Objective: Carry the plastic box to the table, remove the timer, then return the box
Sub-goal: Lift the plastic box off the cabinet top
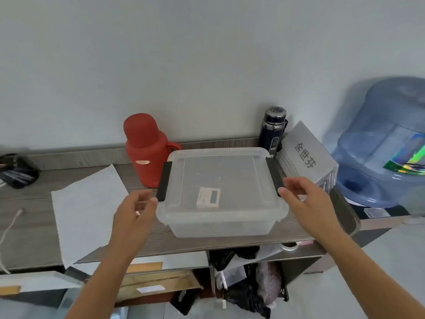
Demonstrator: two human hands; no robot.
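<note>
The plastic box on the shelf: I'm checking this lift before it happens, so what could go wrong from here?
1. The red thermos and dark flask stand close behind the plastic box; a careless lift could knock them over.
2. The left hand and right hand sit only at the black latches, which might pop open.
3. The timer lies loose inside and may slide if the box tilts.

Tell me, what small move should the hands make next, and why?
Probably close both hands on the black latches: the left hand and right hand are open beside the plastic box, which sits lidded on the shelf with the timer inside.
</note>
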